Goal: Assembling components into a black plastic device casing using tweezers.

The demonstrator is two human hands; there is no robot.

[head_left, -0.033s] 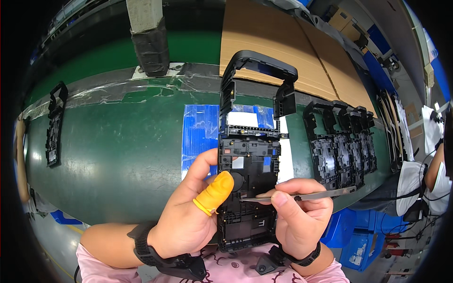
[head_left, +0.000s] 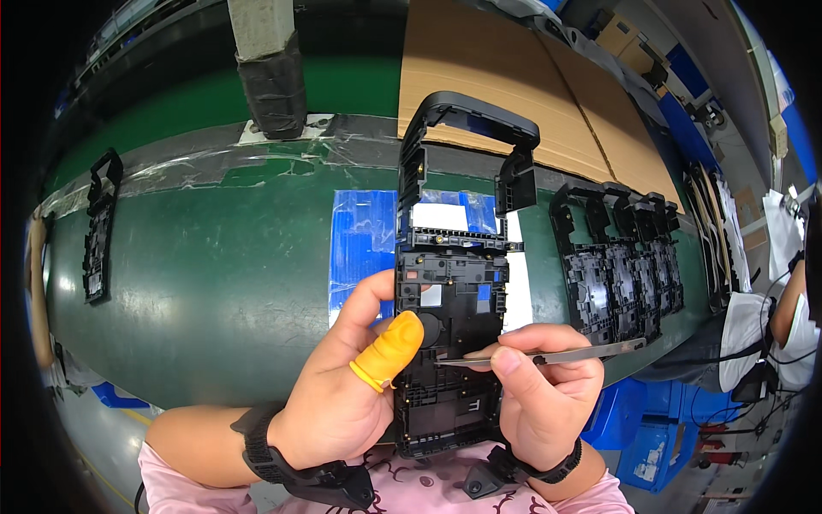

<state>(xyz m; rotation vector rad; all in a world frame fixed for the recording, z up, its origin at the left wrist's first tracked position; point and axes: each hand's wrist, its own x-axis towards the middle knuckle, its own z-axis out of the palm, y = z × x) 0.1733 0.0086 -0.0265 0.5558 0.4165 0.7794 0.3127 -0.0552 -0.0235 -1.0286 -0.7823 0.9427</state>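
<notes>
We hold a black plastic frame [head_left: 452, 291] upright in front of us, above the green work surface [head_left: 214, 265]. Our left hand [head_left: 342, 385] is clamped on its left edge, with the thumb, in a yellow finger cot [head_left: 390, 349], pressing on the face beside a round black part. To the right of that thumb, our right hand [head_left: 539, 390] pinches a pair of metal tweezers [head_left: 539, 353], fingers closed on them, the tips pointing left and touching the frame just next to the thumb.

The frame looks light and stiff, a thin moulding with many small ribs and clips and an open loop at the top. We judge it somewhat fragile at those thin spots, so the solid side rails near the lower half, where the left hand already grips, seem the best hold. The tweezers are slim and likely springy, calling for a light pinch.

Beyond the right hand, 4 or so similar frames [head_left: 625, 265] lean in a row; far out from the left hand, 1 more frame [head_left: 98, 227] lies alone. A blue sheet [head_left: 364, 236] lies behind the held frame.
</notes>
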